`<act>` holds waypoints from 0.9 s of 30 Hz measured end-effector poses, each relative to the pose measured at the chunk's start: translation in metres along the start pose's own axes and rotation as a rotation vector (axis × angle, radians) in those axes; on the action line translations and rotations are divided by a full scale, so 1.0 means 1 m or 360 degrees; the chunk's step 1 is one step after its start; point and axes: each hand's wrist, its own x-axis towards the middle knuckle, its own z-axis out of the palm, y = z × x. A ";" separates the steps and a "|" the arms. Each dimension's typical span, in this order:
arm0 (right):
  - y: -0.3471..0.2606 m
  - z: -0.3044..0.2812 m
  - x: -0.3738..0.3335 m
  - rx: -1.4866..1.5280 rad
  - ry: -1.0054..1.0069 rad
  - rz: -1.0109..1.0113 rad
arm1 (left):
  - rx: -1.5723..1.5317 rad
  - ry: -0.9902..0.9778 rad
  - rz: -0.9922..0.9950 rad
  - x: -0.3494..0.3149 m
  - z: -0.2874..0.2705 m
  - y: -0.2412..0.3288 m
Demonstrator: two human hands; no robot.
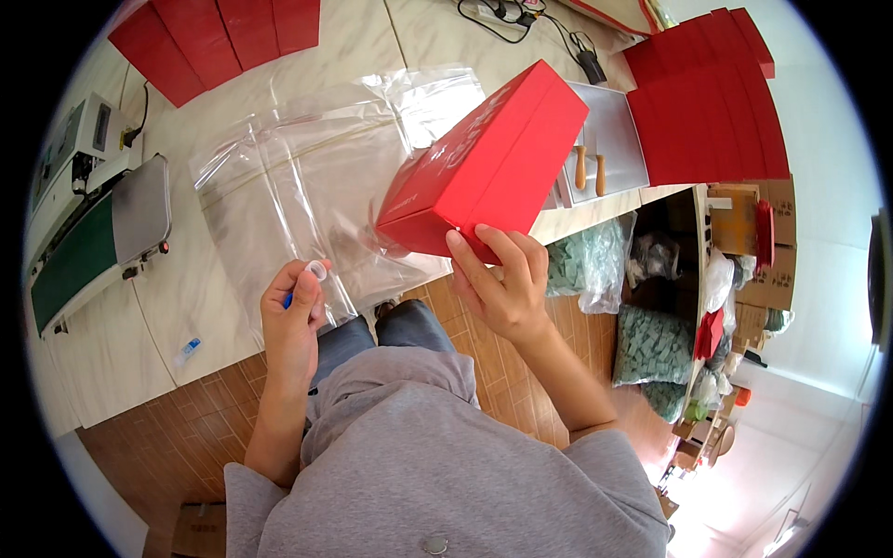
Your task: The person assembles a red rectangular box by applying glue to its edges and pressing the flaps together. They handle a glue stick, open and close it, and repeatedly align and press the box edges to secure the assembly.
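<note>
Pale marble-patterned tabletop [186, 298] fills the upper part of the view, with wood-look flooring below its edge. A red gift box [488, 163] is held tilted above the table edge, gripped at its near corner by the right hand [502, 279], whose fingers are clamped on the box's underside. Left of the box, clear plastic bags [307, 177] are spread on the table. The left hand [290, 321] is closed around a small white-capped item [316, 271], possibly a glue bottle, at the bags' near edge. Beyond the box, red folded cartons [707, 112] are stacked. Far left of the box, a sealing machine [88, 223] is seen.
</note>
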 end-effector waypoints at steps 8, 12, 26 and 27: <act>0.001 0.000 0.004 0.0066 -0.0020 0.0015 | -0.0015 0.0061 -0.0012 -0.002 -0.002 -0.002; 0.001 -0.001 0.006 0.0128 -0.0030 0.0043 | -0.0029 0.0064 -0.0013 -0.002 0.000 -0.002; 0.001 -0.004 0.009 0.0340 0.0031 0.0214 | -0.0016 0.0040 -0.0020 -0.001 0.003 -0.002; 0.001 -0.004 0.010 0.0338 0.0027 0.0190 | -0.0017 0.0042 -0.0021 -0.001 0.002 -0.002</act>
